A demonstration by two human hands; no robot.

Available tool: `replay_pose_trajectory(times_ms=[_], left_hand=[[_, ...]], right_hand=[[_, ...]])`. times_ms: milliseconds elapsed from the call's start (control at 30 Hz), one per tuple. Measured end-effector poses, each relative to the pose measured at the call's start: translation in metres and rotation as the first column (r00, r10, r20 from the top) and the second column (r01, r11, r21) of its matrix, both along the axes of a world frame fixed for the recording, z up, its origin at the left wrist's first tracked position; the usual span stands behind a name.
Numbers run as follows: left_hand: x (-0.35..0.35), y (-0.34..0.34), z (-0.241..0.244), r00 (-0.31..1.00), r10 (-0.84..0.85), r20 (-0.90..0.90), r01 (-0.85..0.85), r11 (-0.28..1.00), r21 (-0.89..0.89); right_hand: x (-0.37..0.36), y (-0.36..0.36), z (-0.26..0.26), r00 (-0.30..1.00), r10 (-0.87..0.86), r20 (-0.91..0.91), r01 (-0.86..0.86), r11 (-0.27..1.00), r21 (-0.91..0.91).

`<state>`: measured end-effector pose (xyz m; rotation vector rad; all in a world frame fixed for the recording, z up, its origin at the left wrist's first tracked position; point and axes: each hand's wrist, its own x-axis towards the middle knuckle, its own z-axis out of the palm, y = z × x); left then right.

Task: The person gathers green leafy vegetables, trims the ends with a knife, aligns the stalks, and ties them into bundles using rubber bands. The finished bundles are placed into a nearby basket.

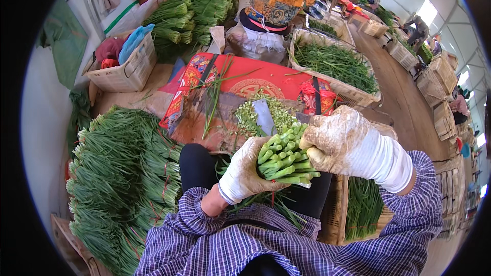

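Observation:
My left hand [249, 168], in a stained white glove, is wrapped around a bundle of green stalks [285, 157], their cut ends facing up over my lap. Gloved as well, my right hand [333, 142] is curled against the bundle's right side; whether its fingers grip a stalk cannot be seen. Below my left hand a bit of red tie shows. Just beyond the bundle, a wide metal blade [264, 117] lies among chopped stalk ends [245, 119] on a worn board covered partly by red patterned cloth [253, 71]. Loose green leaves [215, 99] lie across the cloth's left part.
Tied green bundles [111, 176] are piled at my left. A crate [337, 214] with more greens stands at my right, and another crate [333, 80] of loose greens lies beyond the cloth. A crate with cloths [130, 73] is at upper left. A co-worker [276, 0] sits ahead.

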<state>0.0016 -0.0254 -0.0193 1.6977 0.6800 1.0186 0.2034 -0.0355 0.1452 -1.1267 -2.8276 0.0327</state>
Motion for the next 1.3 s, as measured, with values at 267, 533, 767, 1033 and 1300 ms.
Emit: replay_pose_trajectory(times_ms=[267,533,767,1033,1300], left_hand=[[-0.003,0.002,0.004,0.997,0.003,-0.082,0.008,0.991,0.134],[0.002,0.005,0.000,0.999,-0.011,0.046,0.008,0.999,0.050],[0.007,0.004,0.007,0.990,-0.058,0.130,0.076,0.987,-0.139],[0.007,0.007,0.020,0.986,-0.106,0.125,0.120,0.987,-0.104],[0.002,0.006,0.049,0.977,-0.188,0.100,0.195,0.979,-0.066]], right_hand=[[-0.004,-0.010,-0.003,0.975,0.075,0.209,-0.093,0.992,0.081],[-0.011,-0.014,0.013,0.984,0.031,0.173,-0.060,0.984,0.167],[-0.011,-0.011,0.021,0.971,0.036,0.237,-0.084,0.977,0.195],[-0.006,-0.005,0.036,0.968,0.059,0.245,-0.118,0.965,0.234],[-0.011,-0.007,0.059,0.949,0.004,0.316,-0.086,0.966,0.246]])
